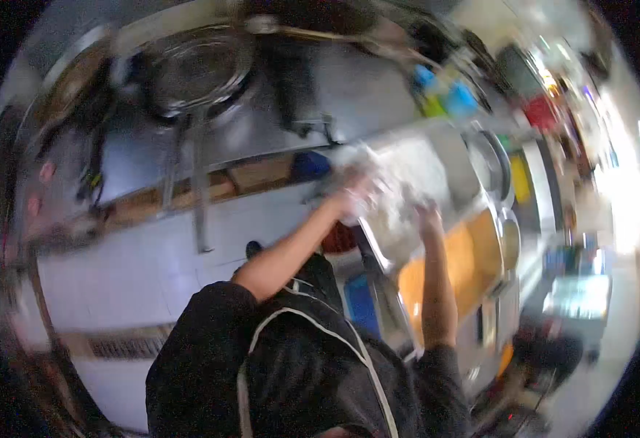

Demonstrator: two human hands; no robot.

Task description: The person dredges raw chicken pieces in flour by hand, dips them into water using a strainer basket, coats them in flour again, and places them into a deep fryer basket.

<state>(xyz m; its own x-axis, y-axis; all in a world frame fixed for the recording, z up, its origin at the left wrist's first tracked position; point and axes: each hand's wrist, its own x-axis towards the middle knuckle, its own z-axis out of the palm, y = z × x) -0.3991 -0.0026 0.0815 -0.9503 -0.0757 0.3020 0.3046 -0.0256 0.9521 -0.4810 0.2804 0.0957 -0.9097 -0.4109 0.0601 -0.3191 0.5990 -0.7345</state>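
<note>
A tray of white, floury-looking material (415,171) lies in front of me, blurred by motion. Over its left side is my left hand (360,191), coated in white; its fingers are smeared. My right hand (426,213) is at the tray's near right part, beside an orange-yellow tray (473,252). Its fingers are blurred too, and whether either hand holds anything cannot be made out.
A round pan (203,73) with a long handle sits on the dark metal counter (364,87) at upper left. Blue and yellow items (444,95) stand beyond the tray. Metal bowls (489,164) line the right side. Someone in dark clothing (550,354) is at lower right.
</note>
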